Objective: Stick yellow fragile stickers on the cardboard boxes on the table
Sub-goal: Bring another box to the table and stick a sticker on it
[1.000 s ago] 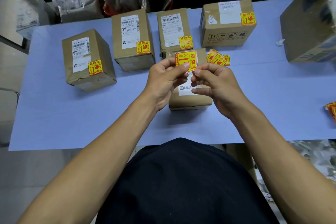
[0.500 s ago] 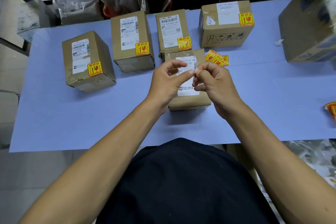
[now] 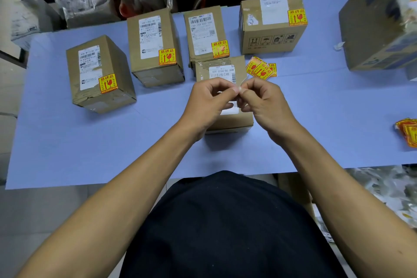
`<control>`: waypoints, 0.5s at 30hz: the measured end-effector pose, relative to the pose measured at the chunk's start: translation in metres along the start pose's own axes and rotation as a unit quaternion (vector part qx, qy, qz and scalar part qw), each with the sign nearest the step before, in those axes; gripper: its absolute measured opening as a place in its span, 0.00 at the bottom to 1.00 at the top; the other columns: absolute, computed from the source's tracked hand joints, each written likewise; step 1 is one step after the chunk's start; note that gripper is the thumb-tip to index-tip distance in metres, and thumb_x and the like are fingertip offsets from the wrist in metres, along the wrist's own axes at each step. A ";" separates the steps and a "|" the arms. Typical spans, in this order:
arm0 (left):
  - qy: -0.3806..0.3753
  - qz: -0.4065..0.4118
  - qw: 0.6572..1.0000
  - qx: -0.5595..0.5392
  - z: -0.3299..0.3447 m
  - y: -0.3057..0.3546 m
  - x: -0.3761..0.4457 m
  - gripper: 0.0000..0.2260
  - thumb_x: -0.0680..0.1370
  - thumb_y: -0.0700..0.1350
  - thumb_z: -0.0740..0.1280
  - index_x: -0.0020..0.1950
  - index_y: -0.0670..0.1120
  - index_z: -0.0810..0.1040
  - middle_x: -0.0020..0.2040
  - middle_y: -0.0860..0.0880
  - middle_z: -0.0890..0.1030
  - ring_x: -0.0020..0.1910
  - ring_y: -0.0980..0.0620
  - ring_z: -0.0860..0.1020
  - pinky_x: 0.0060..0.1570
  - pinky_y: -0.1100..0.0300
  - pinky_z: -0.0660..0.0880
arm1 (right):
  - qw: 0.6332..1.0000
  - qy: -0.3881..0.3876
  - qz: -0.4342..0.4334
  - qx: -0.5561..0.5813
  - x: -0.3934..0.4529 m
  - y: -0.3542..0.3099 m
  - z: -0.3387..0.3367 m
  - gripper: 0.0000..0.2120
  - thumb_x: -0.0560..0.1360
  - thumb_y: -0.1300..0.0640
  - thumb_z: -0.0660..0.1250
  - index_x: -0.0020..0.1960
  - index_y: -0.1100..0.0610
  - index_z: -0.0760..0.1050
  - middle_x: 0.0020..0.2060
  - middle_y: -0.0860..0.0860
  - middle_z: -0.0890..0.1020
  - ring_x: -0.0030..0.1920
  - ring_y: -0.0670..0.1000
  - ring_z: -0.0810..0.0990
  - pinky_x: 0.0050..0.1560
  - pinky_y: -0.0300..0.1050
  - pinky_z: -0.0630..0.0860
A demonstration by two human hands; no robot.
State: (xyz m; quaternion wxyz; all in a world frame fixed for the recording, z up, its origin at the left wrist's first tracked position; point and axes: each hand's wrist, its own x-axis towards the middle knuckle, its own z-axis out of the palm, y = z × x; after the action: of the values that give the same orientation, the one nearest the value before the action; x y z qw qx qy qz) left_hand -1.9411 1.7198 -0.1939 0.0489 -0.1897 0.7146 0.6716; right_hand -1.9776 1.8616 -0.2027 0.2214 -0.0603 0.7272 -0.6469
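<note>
While the blue table carries four stickered cardboard boxes, the unstickered box lies under both hands. Left hand and right hand meet fingertip to fingertip, pinching a sticker, seen edge-on. Loose yellow stickers lie just right of that box.

Blue table — boxes, stickers

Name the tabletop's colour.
Light blue-lavender table, plain, no pattern; head view.
</note>
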 end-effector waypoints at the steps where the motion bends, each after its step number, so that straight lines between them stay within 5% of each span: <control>1: 0.002 -0.006 1.000 -0.003 0.003 0.000 0.000 0.05 0.77 0.38 0.69 0.42 0.45 0.82 0.39 0.49 0.84 0.42 0.52 0.84 0.46 0.56 0.82 | 1.000 0.002 0.002 0.001 0.000 0.001 -0.002 0.09 0.77 0.62 0.62 0.39 0.54 0.74 0.31 0.48 0.78 0.35 0.46 0.75 0.37 0.34 0.75; 9: 0.120 -0.105 0.974 -0.158 0.009 -0.002 0.009 0.08 0.79 0.37 0.65 0.40 0.45 0.78 0.41 0.45 0.81 0.36 0.51 0.81 0.39 0.59 0.78 | 0.981 0.134 0.136 -0.021 0.015 0.042 -0.050 0.08 0.71 0.56 0.58 0.34 0.55 0.70 0.31 0.50 0.77 0.31 0.49 0.75 0.37 0.44 0.75; 15: 0.172 -0.123 0.965 -0.154 0.002 -0.011 0.009 0.06 0.79 0.37 0.65 0.42 0.43 0.77 0.39 0.46 0.80 0.33 0.52 0.79 0.37 0.60 0.77 | 0.959 0.144 0.228 -0.091 0.024 0.087 -0.081 0.07 0.71 0.57 0.59 0.40 0.59 0.73 0.35 0.54 0.78 0.36 0.54 0.76 0.42 0.49 0.72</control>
State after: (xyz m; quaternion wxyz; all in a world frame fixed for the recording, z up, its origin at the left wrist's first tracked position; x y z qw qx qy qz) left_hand -1.9463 1.7193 -0.2073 -0.0218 -0.3940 0.5712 0.7197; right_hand -2.0142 1.9406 -0.2879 0.2498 0.1811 0.8017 -0.5119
